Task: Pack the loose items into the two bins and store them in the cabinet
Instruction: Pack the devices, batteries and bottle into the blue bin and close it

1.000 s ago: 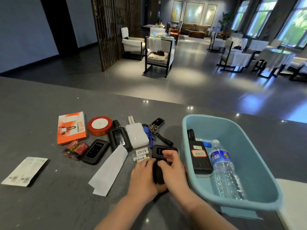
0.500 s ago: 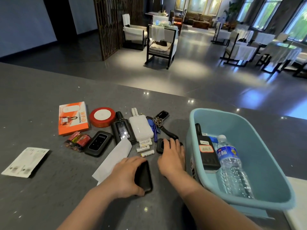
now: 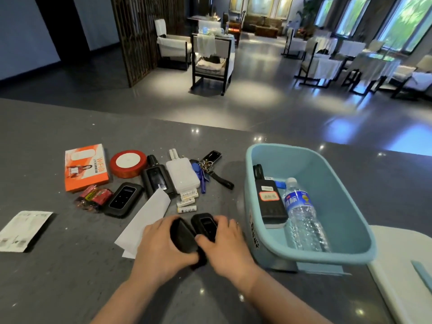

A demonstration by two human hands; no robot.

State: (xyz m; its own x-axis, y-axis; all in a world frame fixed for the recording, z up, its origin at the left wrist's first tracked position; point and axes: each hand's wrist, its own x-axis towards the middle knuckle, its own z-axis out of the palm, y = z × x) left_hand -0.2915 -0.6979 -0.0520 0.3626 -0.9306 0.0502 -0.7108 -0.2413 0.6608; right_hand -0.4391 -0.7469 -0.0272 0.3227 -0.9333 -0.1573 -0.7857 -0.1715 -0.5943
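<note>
Just left of the blue bin [image 3: 346, 213] on the grey counter [image 3: 58, 277], both hands met over two small black devices. The left hand [image 3: 161, 249] curled around a black case [image 3: 183, 237], thumb and fingers wrapped along its sides. The right hand [image 3: 224, 244] gripped a black pocket device [image 3: 207, 226] with a small screen, fingers arched over its top; the two black pieces touched each other between the hands.

Inside the bin lay a black walkie-talkie [image 3: 271, 202] with an orange-edged label, and to its right a water bottle [image 3: 301, 213] with a blue label, lying along the bin floor.

Further left of the bin, the loose items were spread out: a key bunch [image 3: 210, 169] with a black fob, a white power bank [image 3: 182, 175], a second black radio [image 3: 156, 178], a red ribbon reel [image 3: 127, 163], an orange box [image 3: 85, 167], a black pocket router [image 3: 122, 198], red-wrapped snacks [image 3: 93, 197], several white batteries [image 3: 187, 202] and a folded white paper [image 3: 145, 220] partly beneath the left hand. Farthest from the bin lay a printed white packet [image 3: 22, 230]
</note>
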